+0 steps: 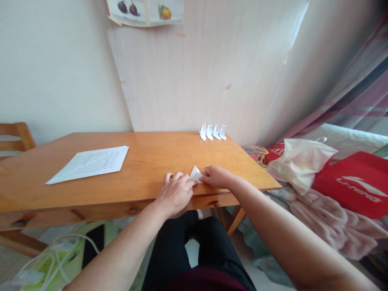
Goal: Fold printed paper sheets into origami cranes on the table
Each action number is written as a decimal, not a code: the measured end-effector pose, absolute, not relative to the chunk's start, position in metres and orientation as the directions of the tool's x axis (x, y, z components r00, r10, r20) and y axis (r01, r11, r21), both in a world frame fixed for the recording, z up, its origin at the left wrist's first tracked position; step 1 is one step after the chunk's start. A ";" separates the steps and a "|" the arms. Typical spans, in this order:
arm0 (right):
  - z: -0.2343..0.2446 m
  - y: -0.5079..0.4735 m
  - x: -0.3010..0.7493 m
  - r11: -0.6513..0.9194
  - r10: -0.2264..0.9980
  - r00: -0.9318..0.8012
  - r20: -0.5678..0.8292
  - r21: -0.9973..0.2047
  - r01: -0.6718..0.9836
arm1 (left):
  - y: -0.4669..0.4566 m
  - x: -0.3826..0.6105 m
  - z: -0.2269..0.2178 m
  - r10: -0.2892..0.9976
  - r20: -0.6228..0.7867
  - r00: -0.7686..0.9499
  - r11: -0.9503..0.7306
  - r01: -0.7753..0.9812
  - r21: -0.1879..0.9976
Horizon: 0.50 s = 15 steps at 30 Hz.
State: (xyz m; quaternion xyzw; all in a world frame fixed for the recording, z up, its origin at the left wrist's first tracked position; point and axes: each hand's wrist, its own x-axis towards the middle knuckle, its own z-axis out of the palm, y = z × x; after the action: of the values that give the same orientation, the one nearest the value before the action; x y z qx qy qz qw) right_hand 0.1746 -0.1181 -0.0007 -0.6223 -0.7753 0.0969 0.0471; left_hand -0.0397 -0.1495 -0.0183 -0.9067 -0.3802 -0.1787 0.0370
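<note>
Near the front edge of the wooden table (157, 155), a small folded piece of white paper (195, 173) with print on it lies between my hands, its pointed tip facing away from me. My left hand (178, 190) presses on its left lower side with the fingers bent. From the right, my right hand (214, 177) has its fingers closed on the paper's right corner. Several folded paper figures (209, 132) with pointed tops stand in a row at the back right of the table.
A stack of printed sheets (93, 161) lies on the table's left. Beyond the right edge are a red bag (354, 182), a pale plastic bag (303, 161) and a pink blanket (330, 214). White cables (57, 258) lie below left, near a wooden chair (16, 135).
</note>
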 end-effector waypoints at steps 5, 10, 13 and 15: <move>-0.005 -0.122 0.177 0.211 0.976 -0.216 0.002 -0.234 0.949 | -0.147 -0.039 -0.018 0.676 0.345 0.651 -0.708 0.704 0.059; -0.010 -0.124 0.180 0.203 0.979 -0.201 0.034 -0.276 0.940 | -0.147 -0.039 -0.019 0.690 0.334 0.642 -0.697 0.714 0.066; -0.009 -0.122 0.181 0.206 0.977 -0.212 0.012 -0.300 0.931 | -0.146 -0.039 -0.020 0.693 0.333 0.639 -0.692 0.720 0.059; -0.006 -0.120 0.180 0.207 0.974 -0.224 -0.021 -0.314 0.927 | -0.146 -0.039 -0.021 0.694 0.331 0.639 -0.690 0.722 0.053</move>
State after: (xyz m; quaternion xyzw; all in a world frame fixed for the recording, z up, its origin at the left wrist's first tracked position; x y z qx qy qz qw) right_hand 0.1796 -0.1202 -0.0063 -0.6161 -0.7714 0.1311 0.0907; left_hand -0.0387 -0.1456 -0.0207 -0.9044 -0.3915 -0.1645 0.0420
